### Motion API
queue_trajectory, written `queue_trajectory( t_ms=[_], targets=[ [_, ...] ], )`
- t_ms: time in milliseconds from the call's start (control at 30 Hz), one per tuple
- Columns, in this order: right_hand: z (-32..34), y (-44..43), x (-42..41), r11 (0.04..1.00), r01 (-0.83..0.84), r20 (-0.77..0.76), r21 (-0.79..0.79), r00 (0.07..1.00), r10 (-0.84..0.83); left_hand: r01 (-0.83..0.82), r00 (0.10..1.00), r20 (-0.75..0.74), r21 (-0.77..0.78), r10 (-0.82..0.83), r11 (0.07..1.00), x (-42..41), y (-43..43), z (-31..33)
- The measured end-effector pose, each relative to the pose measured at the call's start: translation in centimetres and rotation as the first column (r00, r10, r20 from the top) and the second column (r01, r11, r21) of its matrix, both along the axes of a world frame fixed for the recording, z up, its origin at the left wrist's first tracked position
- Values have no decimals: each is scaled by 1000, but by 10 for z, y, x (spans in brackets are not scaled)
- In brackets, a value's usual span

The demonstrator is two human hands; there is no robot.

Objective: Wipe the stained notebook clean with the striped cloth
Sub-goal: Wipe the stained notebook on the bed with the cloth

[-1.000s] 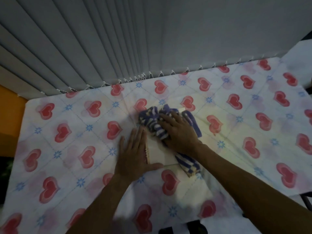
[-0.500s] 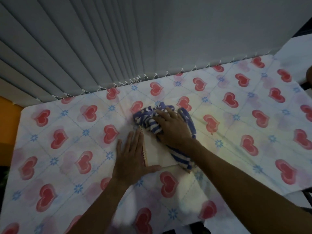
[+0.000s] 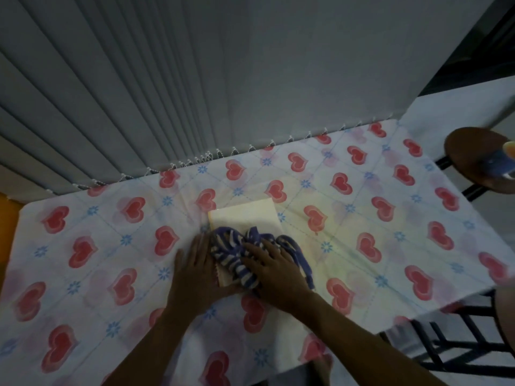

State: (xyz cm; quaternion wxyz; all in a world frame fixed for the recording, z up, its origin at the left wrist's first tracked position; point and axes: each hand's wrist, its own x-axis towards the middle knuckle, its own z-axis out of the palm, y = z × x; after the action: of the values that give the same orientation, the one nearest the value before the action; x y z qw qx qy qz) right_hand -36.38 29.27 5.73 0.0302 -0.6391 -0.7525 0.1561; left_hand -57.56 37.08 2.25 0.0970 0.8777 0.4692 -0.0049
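Head view: a cream notebook (image 3: 245,215) lies mid-desk, its far half bare. A blue-and-white striped cloth (image 3: 237,256) is bunched over its near half, pressed under the right hand (image 3: 276,271), fingers spread. The left hand (image 3: 192,271) lies flat against the notebook's left edge. A heart-print tablecloth (image 3: 111,246) covers the desk. Grey vertical blinds (image 3: 139,93) hang behind, and a round brown stool (image 3: 471,160) stands to the right.

notebook (image 3: 245,215) half under cloth (image 3: 237,254), stool (image 3: 473,160) cropped

A heart-print tablecloth (image 3: 362,218) lies spread below grey vertical blinds (image 3: 167,93). A round brown stool (image 3: 471,160) stands beside its far right corner.
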Motion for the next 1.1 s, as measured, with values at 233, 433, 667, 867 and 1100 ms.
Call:
queue_trajectory(
  t_ms=[233,433,667,867,1100],
  targets=[
    [22,-25,22,993,-92,95,-69,991,98,-20,989,-149,-36,14,999,6,-2,20],
    [43,-43,52,990,-114,223,-85,966,131,-103,973,-219,-101,79,990,18,0,35],
    [82,-64,124,995,16,230,-94,973,7,-87,954,-293,-91,57,992,72,-34,69],
    [129,-99,208,995,100,275,19,956,-101,61,985,-148,-181,-89,982,196,-83,107],
    [164,-190,328,940,328,230,90,912,-340,265,964,53,-211,-260,941,354,-153,132]
  ],
)
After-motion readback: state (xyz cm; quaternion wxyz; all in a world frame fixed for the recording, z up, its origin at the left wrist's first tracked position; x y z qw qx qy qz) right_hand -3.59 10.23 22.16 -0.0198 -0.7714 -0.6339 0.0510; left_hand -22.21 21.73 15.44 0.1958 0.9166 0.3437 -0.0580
